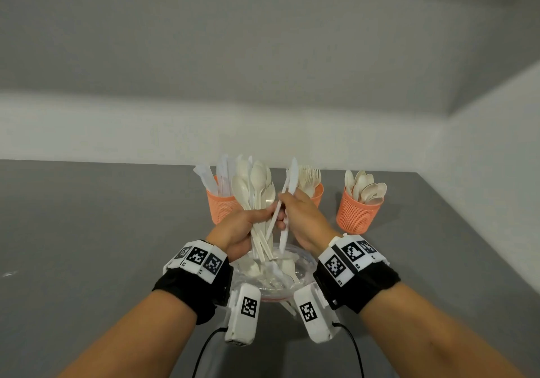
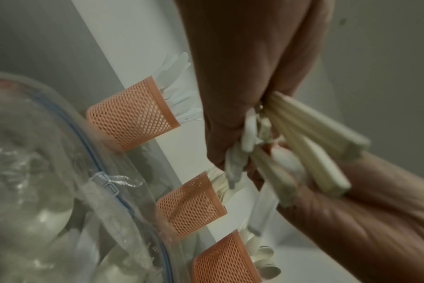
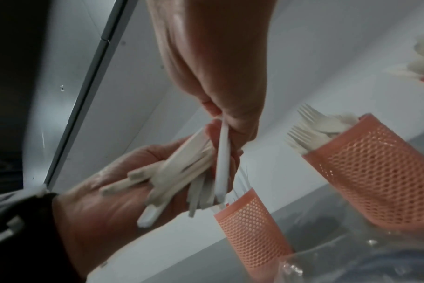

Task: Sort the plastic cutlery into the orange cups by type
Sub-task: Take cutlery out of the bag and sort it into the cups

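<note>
Gripping a cutlery bundle [image 1: 257, 202], the left hand [image 1: 233, 231] hides handle ends the right wrist view shows; right hand [image 1: 304, 220] pinches a knife [image 1: 289, 196].

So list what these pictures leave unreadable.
- Middle cup: head view, mostly hidden behind the right hand.
- Bag contents: head view, covered by both wrists; wrist views blurred.
- Left hand bundle: piece count unclear, handles overlap.
- Right hand's white pieces: knives or not, too blurred.
</note>
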Demonstrator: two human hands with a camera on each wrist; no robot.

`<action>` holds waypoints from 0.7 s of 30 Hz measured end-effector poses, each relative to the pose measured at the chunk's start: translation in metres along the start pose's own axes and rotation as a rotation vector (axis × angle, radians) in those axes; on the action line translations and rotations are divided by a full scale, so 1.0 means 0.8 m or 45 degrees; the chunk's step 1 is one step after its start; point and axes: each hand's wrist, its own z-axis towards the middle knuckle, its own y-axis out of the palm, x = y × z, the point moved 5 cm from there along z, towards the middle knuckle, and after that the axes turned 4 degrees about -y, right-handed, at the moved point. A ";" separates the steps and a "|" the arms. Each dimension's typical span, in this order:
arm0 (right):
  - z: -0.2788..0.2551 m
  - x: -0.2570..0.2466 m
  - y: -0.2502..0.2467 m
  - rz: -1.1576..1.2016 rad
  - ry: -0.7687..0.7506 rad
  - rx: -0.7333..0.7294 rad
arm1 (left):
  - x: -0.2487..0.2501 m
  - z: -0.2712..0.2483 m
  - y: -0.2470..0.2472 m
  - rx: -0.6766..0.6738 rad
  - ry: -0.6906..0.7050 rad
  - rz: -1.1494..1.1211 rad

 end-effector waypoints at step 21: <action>0.000 -0.050 0.030 -0.593 -0.569 -0.005 | 0.020 -0.009 0.001 0.337 0.342 0.473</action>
